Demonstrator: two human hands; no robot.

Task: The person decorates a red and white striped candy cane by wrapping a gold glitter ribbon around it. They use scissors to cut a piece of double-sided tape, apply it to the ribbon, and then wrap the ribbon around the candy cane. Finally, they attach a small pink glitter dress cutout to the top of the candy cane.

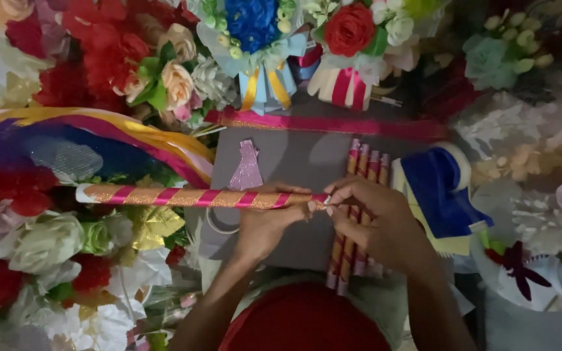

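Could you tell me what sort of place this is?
Probably a craft workspace for decorations: artificial flowers crowd the grey board, ribbons lie across it, and both hands hold a striped stick.

One head-worn camera looks steeply down, close over a grey board [281,156] ringed by flowers.

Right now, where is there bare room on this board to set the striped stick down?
The grey board is bare between the glittery dress cutout and the row of wrapped sticks, below the pink ribbon. The left hand and right hand holding the striped stick fill the lower half. Artificial flowers crowd both sides.
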